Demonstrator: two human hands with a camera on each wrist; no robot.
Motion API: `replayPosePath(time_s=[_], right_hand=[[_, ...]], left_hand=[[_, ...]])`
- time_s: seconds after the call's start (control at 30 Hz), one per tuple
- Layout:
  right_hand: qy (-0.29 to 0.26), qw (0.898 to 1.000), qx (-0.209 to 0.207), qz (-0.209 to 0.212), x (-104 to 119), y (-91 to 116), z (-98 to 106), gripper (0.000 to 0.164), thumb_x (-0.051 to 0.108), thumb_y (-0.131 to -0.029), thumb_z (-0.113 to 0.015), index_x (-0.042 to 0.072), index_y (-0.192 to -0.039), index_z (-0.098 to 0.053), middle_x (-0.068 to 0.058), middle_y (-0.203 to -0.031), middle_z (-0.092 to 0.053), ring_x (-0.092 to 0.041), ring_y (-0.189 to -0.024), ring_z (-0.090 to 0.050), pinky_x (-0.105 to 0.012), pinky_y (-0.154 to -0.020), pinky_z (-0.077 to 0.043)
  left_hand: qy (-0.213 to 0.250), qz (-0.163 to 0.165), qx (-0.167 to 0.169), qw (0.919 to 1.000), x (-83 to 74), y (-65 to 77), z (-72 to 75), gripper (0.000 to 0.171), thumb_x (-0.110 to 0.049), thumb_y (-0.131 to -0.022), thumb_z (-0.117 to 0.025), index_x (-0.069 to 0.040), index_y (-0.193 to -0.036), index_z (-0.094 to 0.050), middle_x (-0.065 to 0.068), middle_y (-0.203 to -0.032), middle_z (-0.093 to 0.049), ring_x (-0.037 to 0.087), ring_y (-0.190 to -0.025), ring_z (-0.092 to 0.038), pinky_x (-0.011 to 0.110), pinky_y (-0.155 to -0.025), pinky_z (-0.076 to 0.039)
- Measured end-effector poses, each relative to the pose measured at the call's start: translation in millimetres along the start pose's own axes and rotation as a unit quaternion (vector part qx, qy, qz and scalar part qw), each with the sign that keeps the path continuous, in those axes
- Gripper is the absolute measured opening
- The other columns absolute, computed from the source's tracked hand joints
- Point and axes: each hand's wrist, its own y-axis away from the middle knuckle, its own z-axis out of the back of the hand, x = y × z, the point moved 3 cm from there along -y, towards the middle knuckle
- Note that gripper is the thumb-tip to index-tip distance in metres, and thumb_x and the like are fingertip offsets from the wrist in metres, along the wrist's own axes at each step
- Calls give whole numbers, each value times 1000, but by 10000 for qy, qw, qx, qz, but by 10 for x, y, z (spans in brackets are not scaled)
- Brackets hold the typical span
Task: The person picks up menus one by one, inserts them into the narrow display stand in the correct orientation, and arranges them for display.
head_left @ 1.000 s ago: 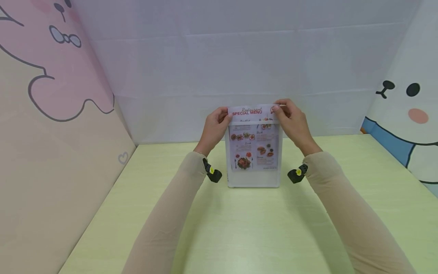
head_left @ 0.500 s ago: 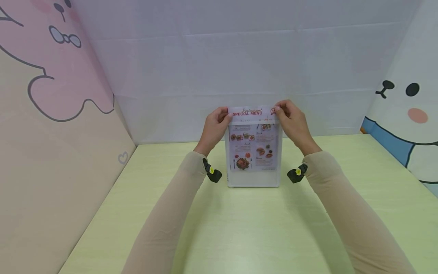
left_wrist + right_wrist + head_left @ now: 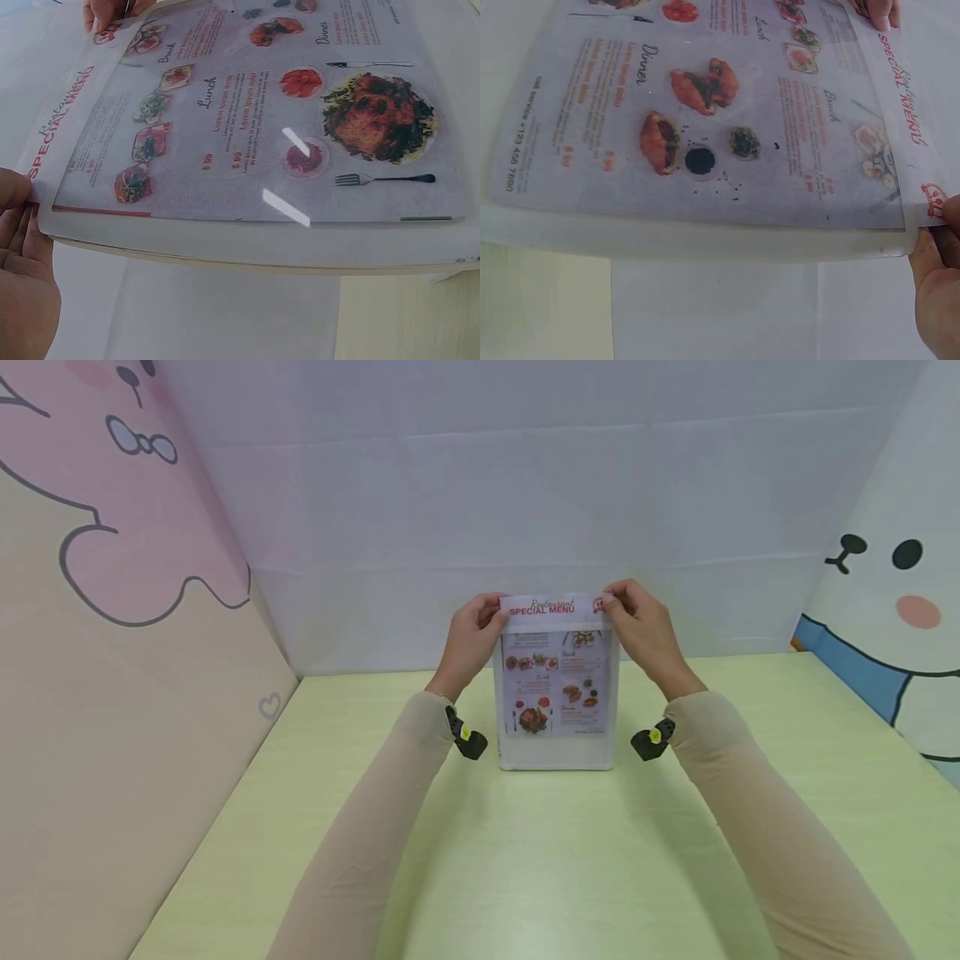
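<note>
A printed restaurant menu sheet point(image 3: 557, 685) sits most of its length inside an upright white display stand point(image 3: 557, 755) with a clear front. Its top strip, with the red "SPECIAL MENU" heading, sticks out above the stand's upper edge. My left hand point(image 3: 470, 639) pinches the sheet's upper left corner between thumb and fingers, as the left wrist view also shows. At the upper right corner my right hand point(image 3: 648, 631) pinches the sheet the same way, thumb in front beside the red logo. In the right wrist view the sheet's lower end lies behind the clear cover.
The stand rests on a pale yellow-green table point(image 3: 525, 860). A white sheet-like backdrop point(image 3: 465, 502) rises behind it. Cartoon-printed panels stand at the left point(image 3: 142, 693) and right point(image 3: 885, 602). A small black device sits on each wrist.
The menu sheet has slid slightly down within the stand, and its heading is a little lower. Both hands keep their pinch at the corners with scarcely any shift.
</note>
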Motion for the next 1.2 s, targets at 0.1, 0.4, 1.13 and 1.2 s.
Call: replayPosePath(time_s=[0.1,0.4,1.13,1.2], right_hand=[[-45,10000,7,-42,2,1,-2,35,31,-103,-42,3,-123,-52,-16,-124,-58,-26,-109,-53,-44,-96,-42],[-165,9999,-44,4,-23,-15,-9,35,29,-102,-45,11,-132,-51,-13,-125,-59,-21,-102,-55,-34,-87,-45],[-1131,9898,-569,660,-32,6,39,20,18,-95,-62,4,-108,-68,5,-101,-67,-3,-88,-60,-13,-75,-48],[-1189,9895,-513,648,-37,4,40,22,18,-95,-62,3,-110,-68,5,-101,-67,-3,-88,-60,-13,-75,-48]], left_hand=[[-10,-1,-23,10000,-12,-1,-3,28,-18,-100,-53,-7,-125,-58,10,-120,-65,17,-103,-63,31,-89,-52],[148,1,-82,9999,-18,-7,-7,29,-13,-98,-56,-7,-126,-58,11,-118,-65,16,-103,-62,29,-89,-51],[409,-323,-64,9986,-32,16,75,21,-10,-93,-63,-8,-113,-68,10,-105,-68,13,-87,-64,24,-76,-52],[409,-309,-34,9987,-32,16,77,21,-10,-93,-63,-7,-114,-67,10,-106,-68,13,-89,-64,25,-77,-52]])
